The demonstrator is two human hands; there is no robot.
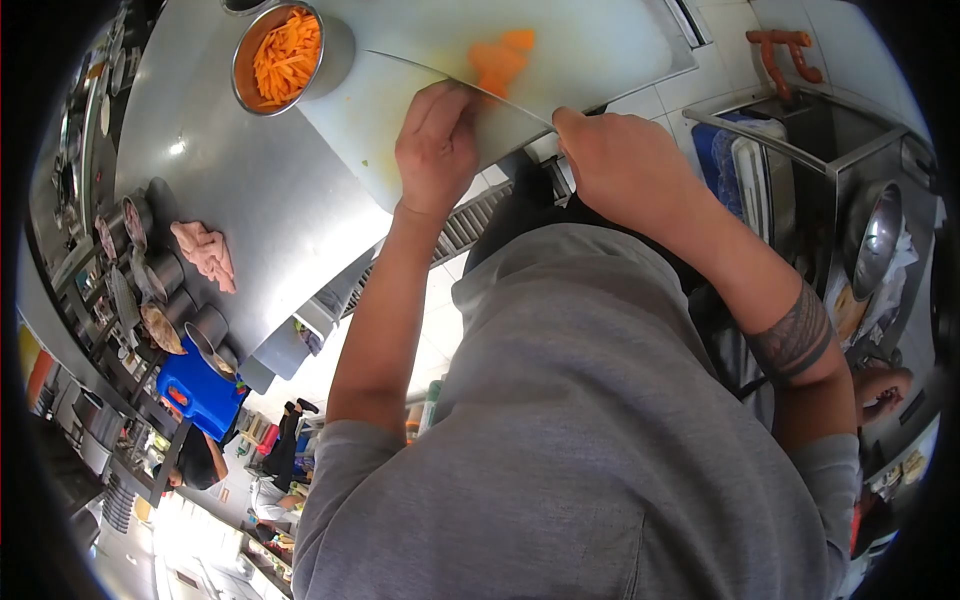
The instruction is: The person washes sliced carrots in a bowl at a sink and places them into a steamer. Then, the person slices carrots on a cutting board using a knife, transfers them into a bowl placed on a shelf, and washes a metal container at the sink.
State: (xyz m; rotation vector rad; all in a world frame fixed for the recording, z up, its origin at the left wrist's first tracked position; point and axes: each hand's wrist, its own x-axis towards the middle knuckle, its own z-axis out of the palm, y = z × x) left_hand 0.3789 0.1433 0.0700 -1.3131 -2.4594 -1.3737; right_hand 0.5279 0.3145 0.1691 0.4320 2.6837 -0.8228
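Note:
My right hand point(625, 155) is closed around the handle end of a knife point(520, 108), its thin blade reaching up and left across the cutting board point(375, 125). My left hand point(437, 150) rests on the board with curled fingers, pressed on a carrot piece at the near side of the blade; the fingertips are partly hidden. Beyond the blade lie flat orange carrot slices point(498, 62), overlapping one another. Left of the board stands a round metal container point(338, 50) filled with cut carrot sticks point(285, 62).
A crumpled pinkish cloth point(205, 255) lies on the steel table point(260, 190). Several metal pots point(208, 330) line its far left side, near a blue plastic jug point(200, 390). To the right stands a steel sink point(840, 130) with a metal bowl point(878, 235). Other people are in the background.

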